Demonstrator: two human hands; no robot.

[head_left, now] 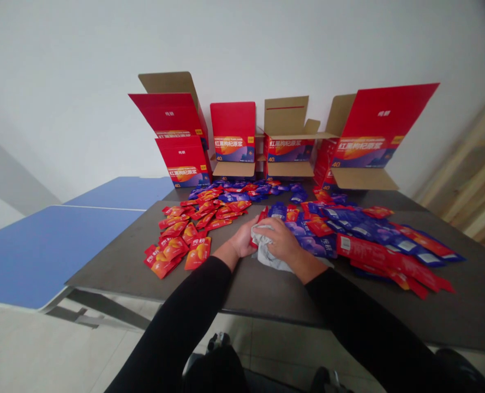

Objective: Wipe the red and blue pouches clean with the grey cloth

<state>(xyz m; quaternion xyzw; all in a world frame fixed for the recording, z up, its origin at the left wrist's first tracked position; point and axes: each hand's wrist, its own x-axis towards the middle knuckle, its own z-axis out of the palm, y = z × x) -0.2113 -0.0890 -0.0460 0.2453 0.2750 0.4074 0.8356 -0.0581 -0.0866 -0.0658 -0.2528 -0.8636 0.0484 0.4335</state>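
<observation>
My left hand [243,238] is closed around a red pouch [263,214], whose upper edge shows above the fingers. My right hand [282,239] grips a crumpled whitish cloth [271,260] and presses it against that pouch. Part of the cloth hangs down to the grey table [242,295]. Left of my hands lies a loose heap of red-orange pouches [197,252]. To the right, purple pouches [316,245] and strips of red pouches [373,254] are piled up, their nearest ones close to my right hand. Most of the held pouch is hidden by cloth and fingers.
Several red cartons stand along the back by the wall, among them a left carton [185,164], a middle carton [233,131] and a right carton [365,139] with flaps spread. More mixed pouches [262,188] lie before them. A blue table [62,245] adjoins at left.
</observation>
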